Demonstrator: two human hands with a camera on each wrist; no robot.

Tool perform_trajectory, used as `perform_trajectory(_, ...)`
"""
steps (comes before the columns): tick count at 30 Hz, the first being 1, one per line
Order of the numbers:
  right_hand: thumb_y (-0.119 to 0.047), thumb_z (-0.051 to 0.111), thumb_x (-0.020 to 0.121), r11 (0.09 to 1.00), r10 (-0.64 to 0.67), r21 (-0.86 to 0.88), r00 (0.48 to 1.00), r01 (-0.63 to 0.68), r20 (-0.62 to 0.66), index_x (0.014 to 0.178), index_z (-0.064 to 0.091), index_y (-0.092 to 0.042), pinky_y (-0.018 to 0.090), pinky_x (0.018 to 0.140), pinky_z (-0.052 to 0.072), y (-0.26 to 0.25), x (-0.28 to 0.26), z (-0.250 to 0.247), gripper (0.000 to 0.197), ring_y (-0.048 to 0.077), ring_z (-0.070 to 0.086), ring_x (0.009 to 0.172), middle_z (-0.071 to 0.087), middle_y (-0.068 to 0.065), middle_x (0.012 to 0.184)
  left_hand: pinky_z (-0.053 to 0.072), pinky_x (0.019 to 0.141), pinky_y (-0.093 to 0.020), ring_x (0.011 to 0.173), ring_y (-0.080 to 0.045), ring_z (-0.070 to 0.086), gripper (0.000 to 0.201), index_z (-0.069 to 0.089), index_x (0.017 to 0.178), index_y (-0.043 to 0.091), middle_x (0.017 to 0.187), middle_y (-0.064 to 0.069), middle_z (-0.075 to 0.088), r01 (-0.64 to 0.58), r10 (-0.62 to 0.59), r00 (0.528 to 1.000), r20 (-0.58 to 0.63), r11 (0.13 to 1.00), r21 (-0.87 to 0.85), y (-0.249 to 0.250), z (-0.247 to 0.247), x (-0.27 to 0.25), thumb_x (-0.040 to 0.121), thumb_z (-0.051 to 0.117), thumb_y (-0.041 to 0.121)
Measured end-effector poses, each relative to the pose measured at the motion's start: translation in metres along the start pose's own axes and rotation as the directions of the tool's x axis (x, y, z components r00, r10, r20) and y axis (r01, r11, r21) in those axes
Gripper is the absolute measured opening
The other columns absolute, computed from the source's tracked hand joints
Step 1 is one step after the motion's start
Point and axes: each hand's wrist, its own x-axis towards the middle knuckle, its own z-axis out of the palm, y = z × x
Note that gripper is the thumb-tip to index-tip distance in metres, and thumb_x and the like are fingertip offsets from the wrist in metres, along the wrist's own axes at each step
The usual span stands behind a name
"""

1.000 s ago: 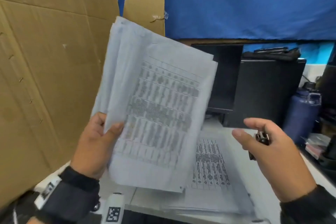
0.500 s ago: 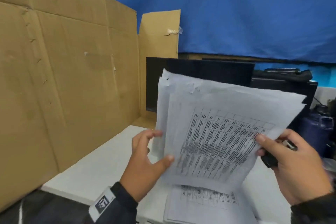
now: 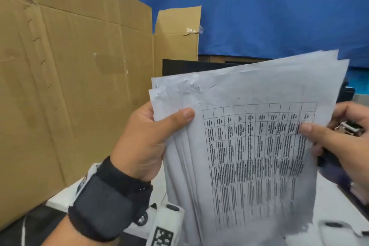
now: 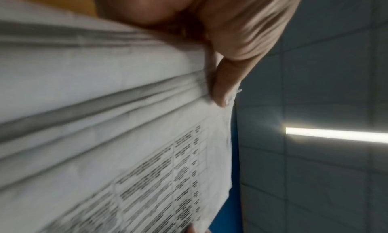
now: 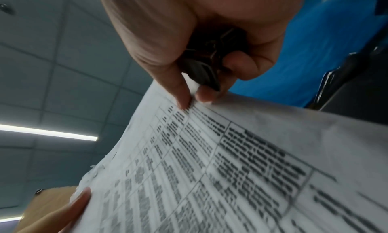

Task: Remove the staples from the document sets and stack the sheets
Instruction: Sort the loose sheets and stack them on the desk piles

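Paper document set pinched by left hand and right hand, which also grips staple remover

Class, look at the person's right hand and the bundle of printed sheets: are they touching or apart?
Touching. The right wrist view shows the right hand pinching the edge of the sheets between thumb and fingertip.

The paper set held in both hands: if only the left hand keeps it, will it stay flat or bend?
Probably it bends: the paper set is thin sheets, already curving between the left hand and the right hand. The sheets look fanned near the left thumb, so they may slide apart. The top-left corner looks torn, so it may rip further.
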Motion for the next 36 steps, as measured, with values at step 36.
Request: perform_trajectory(36,-0.037,0.068,0.090,0.910,0.288,-0.395,0.874,-0.123,0.392,0.108,0.055,-0.039,0.019,0.070,0.046,0.082,-0.060,0.126,0.022,0.003,0.060,0.089,0.060,-0.014,0.103,0.044,0.110,-0.064,0.129,-0.050,0.057,0.052,0.056,0.143,-0.001,0.142,-0.033,0.057,0.703,-0.717,0.689,0.107,0.626,-0.338,-0.178,-0.052,-0.050,0.092,0.064,0.007)
